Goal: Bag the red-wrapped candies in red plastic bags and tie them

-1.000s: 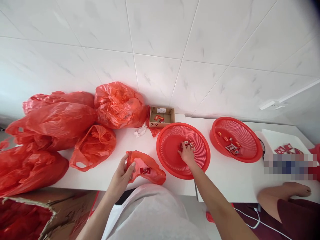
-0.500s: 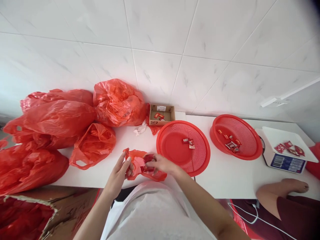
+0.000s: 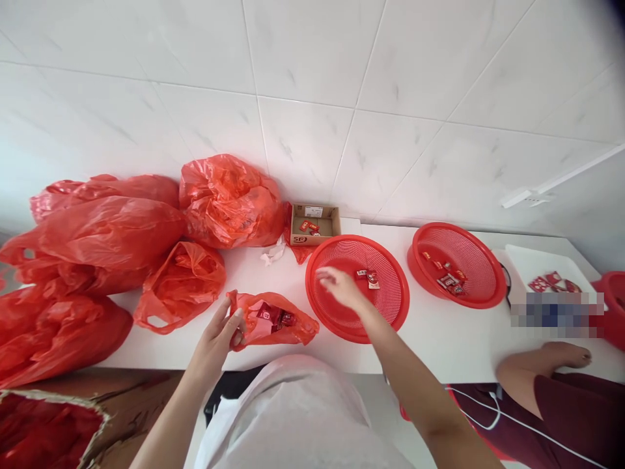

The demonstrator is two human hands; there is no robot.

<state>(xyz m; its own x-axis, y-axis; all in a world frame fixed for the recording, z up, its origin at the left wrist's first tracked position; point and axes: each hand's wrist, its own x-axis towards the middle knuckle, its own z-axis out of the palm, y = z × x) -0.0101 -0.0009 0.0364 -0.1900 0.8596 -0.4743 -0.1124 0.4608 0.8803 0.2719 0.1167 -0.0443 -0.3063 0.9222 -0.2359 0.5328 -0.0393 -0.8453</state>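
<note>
My left hand [image 3: 222, 331] is closed on the left edge of a red plastic bag [image 3: 303, 331], which lies open-mouthed on the table in front of me. Several small red packets [image 3: 274, 317] show inside it. My right hand [image 3: 339, 286] is over the left part of a red mesh basket [image 3: 404, 299], its fingers apart and nothing visible in them. To the right of that hand, a few small red-and-white packets [image 3: 370, 279] lie in the basket.
Full red bags [image 3: 107, 228] crowd the table's left side. Behind the basket stands a small cardboard box [image 3: 299, 236] with packets. Farther right are a second red basket [image 3: 500, 286], a scale tray [image 3: 525, 264] with packets, and another person's arm [image 3: 522, 371].
My right hand has let go of red packets in the bag and moved up and right over the basket. My left hand and the bag have shifted slightly left.
</note>
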